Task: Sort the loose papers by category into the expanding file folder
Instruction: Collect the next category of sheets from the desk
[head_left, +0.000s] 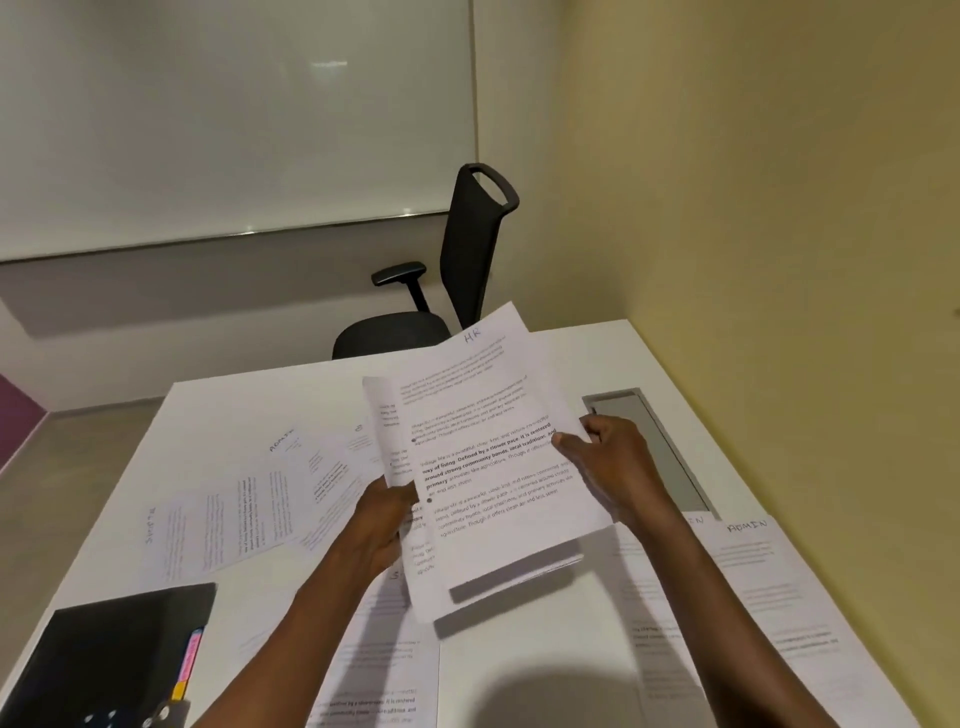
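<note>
Across from me a black office chair (457, 280) w/ armrest, pushed up to the far edge of the white desk (249, 410). Grey cable hatch (652, 447) set flush in the desk top, right side nr the yellow wall (753, 182). Big whiteboard (234, 114) on the far wall. Purple panel (15, 421) at far left.

One head-worn wide-angle view looks forward and down, close over the white table (613, 353), toward the corner wall.
</note>
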